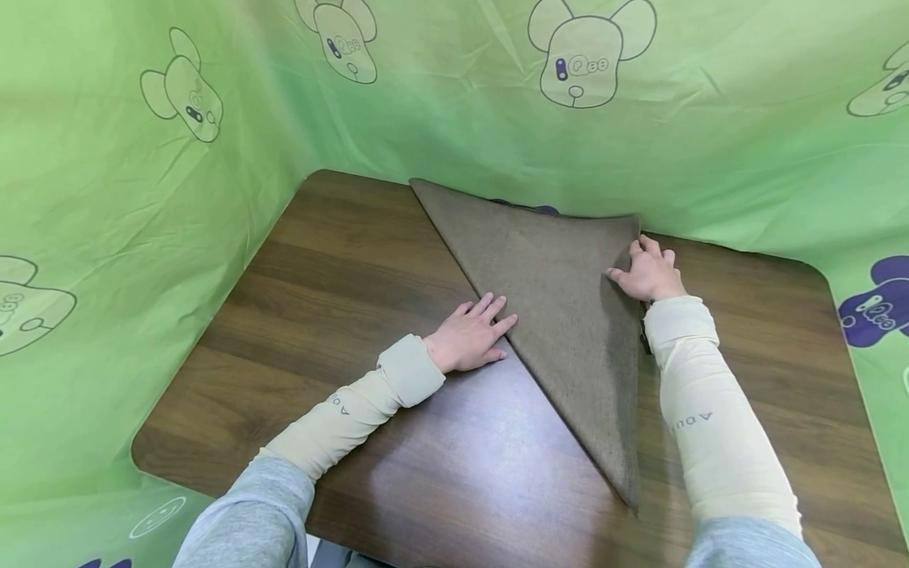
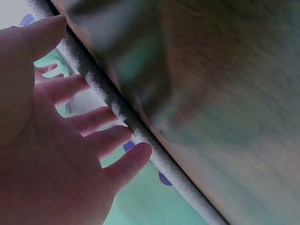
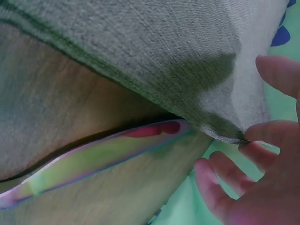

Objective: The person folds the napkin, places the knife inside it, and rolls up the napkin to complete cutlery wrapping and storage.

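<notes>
A grey-brown cloth [image 1: 554, 276], folded into a large triangle, lies on the wooden table with its long folded edge running diagonally. My left hand [image 1: 472, 335] rests at the middle of that edge, fingers spread and nearly straight; in the left wrist view the fingertips reach the fold [image 2: 122, 110]. At the far right corner of the cloth is my right hand [image 1: 649, 272]. Its thumb stands apart from the other fingers, and in the right wrist view a fingertip [image 3: 255, 133] meets the cloth's corner.
Brown wooden table [image 1: 284, 300] with rounded corners carries the cloth. Green drapes [image 1: 454, 118] printed with cartoon heads rise behind and at the sides. In the right wrist view a pale green strip [image 3: 93, 161] with a reddish patch shows below the cloth's edge.
</notes>
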{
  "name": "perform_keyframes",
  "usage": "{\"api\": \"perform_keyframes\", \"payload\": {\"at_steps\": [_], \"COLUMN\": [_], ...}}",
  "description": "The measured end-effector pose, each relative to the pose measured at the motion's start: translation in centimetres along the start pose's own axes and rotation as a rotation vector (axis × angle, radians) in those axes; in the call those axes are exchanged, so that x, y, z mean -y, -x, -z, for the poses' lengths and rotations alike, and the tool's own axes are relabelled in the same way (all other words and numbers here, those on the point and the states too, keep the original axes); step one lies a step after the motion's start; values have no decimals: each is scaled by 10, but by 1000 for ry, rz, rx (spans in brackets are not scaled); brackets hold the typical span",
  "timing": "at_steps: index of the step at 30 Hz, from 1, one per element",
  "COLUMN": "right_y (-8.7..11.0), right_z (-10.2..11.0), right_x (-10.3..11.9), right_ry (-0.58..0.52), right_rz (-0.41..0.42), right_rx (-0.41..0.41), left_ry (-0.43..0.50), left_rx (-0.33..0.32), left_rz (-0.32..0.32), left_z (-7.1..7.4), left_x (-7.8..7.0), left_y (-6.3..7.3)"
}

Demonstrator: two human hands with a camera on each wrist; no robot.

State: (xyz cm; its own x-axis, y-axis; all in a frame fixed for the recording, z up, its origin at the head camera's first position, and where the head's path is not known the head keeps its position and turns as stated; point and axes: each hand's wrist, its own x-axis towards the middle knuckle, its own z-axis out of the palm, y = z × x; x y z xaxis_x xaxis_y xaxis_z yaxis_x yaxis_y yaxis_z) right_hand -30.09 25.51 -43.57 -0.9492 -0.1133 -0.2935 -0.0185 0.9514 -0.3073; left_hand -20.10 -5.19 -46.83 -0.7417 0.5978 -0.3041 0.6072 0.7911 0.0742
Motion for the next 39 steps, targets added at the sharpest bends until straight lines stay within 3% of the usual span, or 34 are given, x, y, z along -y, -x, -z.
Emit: {"api": "perform_keyframes", "payload": {"at_steps": [10,20,33,39], "right_y": [-1,-6,-3,1], "right_z": [-3,-6,-5,-5], "right_x": [-3,-3,-11,-11], "right_ry": [7,-17,-4,12], "right_rz": [-25,-13,-23,-12], "right_rx": [-16,62,83,51], "left_ry": [-18,-18,-18,-5], "left_rx": [-3,-4,1,-12], "left_rz": [-3,-3,-9,-2], "left_z": [-2,-2,-1,1], "left_x": [-2,-2,-5,-3], "left_y": [-2,-3,-3,-1]}}
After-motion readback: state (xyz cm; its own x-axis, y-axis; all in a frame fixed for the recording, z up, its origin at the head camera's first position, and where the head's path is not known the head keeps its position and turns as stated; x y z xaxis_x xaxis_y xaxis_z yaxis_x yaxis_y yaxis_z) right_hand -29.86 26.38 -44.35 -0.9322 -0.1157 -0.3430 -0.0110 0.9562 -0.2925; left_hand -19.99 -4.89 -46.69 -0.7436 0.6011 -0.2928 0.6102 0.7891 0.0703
